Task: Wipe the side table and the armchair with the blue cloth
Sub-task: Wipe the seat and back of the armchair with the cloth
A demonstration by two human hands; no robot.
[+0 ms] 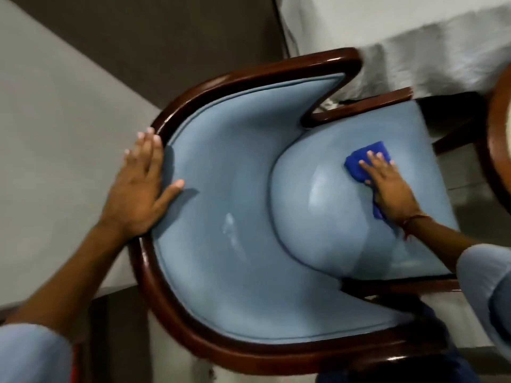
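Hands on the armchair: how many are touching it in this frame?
2. The left hand lies flat on the wooden rim of the armchair backrest. The right hand presses the blue cloth onto the seat cushion.

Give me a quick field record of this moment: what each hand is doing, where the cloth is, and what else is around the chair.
left hand: flat on the wooden rim at the top of the backrest, thumb on the upholstery
right hand: pressing the blue cloth onto the seat
armchair: light blue upholstery, dark glossy wood frame
seat: cloth lies toward its front half
white fabric: beyond the chair's far arm
side table: maybe the round wooden edge at far right, cannot confirm
image: motion-blurred
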